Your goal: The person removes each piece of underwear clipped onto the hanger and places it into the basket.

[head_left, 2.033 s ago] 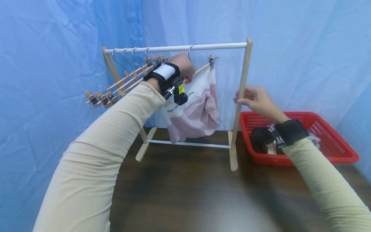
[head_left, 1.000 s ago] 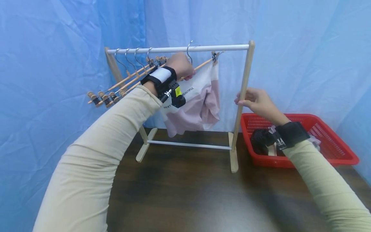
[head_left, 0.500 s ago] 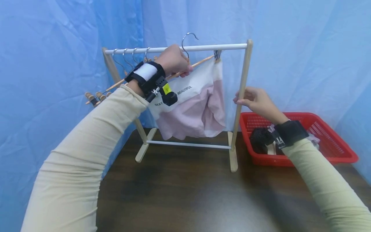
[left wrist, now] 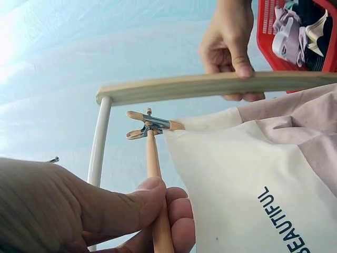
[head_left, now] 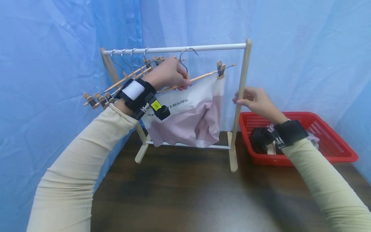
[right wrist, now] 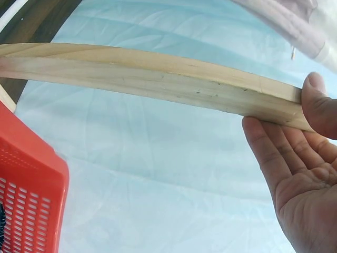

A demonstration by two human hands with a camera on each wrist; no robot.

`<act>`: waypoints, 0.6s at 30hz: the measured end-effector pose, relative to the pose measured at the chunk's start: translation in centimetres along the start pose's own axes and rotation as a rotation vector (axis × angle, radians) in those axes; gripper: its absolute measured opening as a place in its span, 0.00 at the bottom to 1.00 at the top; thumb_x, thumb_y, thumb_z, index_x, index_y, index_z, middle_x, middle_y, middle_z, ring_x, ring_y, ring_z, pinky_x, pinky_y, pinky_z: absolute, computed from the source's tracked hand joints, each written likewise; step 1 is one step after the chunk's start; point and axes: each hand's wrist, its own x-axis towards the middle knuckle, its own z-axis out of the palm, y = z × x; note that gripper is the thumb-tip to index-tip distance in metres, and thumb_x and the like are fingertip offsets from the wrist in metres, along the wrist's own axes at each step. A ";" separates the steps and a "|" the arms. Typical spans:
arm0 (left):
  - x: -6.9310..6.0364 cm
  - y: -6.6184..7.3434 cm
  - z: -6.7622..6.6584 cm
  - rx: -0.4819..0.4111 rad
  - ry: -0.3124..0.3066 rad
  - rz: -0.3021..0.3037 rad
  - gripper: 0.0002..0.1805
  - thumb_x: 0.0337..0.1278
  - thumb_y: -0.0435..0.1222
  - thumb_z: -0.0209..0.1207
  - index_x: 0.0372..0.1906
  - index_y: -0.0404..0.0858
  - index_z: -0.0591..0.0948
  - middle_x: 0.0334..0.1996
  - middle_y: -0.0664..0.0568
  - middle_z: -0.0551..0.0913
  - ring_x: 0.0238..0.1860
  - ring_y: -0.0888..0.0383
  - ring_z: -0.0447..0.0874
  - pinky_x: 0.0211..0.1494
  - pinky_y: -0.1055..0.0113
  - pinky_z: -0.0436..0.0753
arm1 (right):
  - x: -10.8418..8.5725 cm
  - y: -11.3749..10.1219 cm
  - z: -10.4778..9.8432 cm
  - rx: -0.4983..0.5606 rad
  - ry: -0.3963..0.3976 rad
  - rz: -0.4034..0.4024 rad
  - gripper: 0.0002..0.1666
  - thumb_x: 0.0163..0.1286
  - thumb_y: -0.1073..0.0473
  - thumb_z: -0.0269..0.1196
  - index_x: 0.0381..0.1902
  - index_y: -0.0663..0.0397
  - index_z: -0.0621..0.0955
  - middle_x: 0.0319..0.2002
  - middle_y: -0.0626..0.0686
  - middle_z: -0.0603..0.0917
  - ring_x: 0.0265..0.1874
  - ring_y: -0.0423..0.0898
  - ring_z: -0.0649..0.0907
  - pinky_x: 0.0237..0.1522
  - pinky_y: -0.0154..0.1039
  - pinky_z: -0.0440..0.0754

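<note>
My left hand pinches the wooden bar of a clip hanger between thumb and fingers, as the left wrist view also shows. A white and pink garment with dark lettering hangs from it; the right-hand clip bites its white edge, while the left end is hidden behind my hand and wrist camera. The hanger's metal hook stands off the white rail, in front of it. My right hand holds the rack's right wooden post, thumb on one side and fingers on the other.
Several other clip hangers hang at the rail's left end. To the right of the rack, a red basket with clothes inside stands on the dark wooden table. Blue cloth forms the backdrop.
My left hand has raised the hanger so its hook left the rail, then brought it lower and nearer with the garment. The right hand has stayed on the post.
</note>
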 end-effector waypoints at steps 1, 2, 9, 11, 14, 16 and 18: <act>-0.2 -0.1 0.3 0.001 0.000 0.010 0.14 0.71 0.41 0.61 0.35 0.36 0.89 0.22 0.55 0.83 0.28 0.58 0.69 0.37 0.67 0.67 | 0.0 0.0 0.0 -0.001 -0.001 -0.003 0.19 0.73 0.59 0.66 0.57 0.61 0.79 0.56 0.63 0.86 0.61 0.58 0.84 0.65 0.56 0.79; -0.5 -0.2 0.6 0.003 -0.003 0.019 0.14 0.71 0.41 0.61 0.36 0.36 0.89 0.23 0.55 0.83 0.29 0.57 0.70 0.38 0.66 0.68 | 0.0 0.1 0.0 -0.002 -0.002 -0.002 0.19 0.73 0.59 0.65 0.57 0.61 0.79 0.56 0.63 0.86 0.61 0.58 0.84 0.65 0.57 0.79; -2.0 -0.6 2.5 -0.012 -0.006 0.111 0.11 0.70 0.40 0.62 0.35 0.39 0.90 0.25 0.52 0.84 0.25 0.59 0.68 0.34 0.67 0.66 | -0.2 0.1 -0.1 -0.007 -0.004 -0.002 0.20 0.73 0.61 0.64 0.59 0.62 0.79 0.57 0.65 0.85 0.62 0.61 0.83 0.65 0.58 0.78; -2.5 -0.6 3.0 -0.022 -0.015 0.125 0.10 0.70 0.39 0.63 0.36 0.39 0.90 0.26 0.51 0.85 0.25 0.59 0.69 0.33 0.67 0.66 | -0.3 0.1 -0.2 -0.024 0.000 0.002 0.21 0.73 0.61 0.64 0.61 0.63 0.78 0.58 0.66 0.84 0.63 0.62 0.82 0.65 0.59 0.77; -3.2 -0.5 3.7 -0.040 -0.028 0.149 0.09 0.69 0.38 0.63 0.38 0.40 0.91 0.28 0.51 0.86 0.27 0.58 0.72 0.33 0.67 0.66 | -0.4 0.1 -0.4 -0.053 0.010 0.011 0.22 0.73 0.63 0.63 0.62 0.65 0.77 0.61 0.67 0.82 0.64 0.64 0.80 0.65 0.61 0.76; -3.5 -0.4 4.1 -0.046 -0.036 0.168 0.08 0.69 0.38 0.63 0.39 0.40 0.91 0.28 0.50 0.86 0.27 0.58 0.71 0.33 0.67 0.65 | -0.4 0.1 -0.4 -0.063 0.016 0.012 0.22 0.74 0.65 0.62 0.63 0.65 0.77 0.62 0.68 0.81 0.64 0.66 0.80 0.65 0.63 0.76; -3.8 -0.4 4.5 -0.057 -0.039 0.191 0.08 0.68 0.37 0.63 0.40 0.40 0.91 0.28 0.50 0.87 0.26 0.57 0.70 0.32 0.67 0.64 | -0.4 0.1 -0.5 -0.071 0.021 0.011 0.20 0.74 0.66 0.60 0.61 0.65 0.79 0.61 0.68 0.81 0.64 0.66 0.79 0.65 0.63 0.76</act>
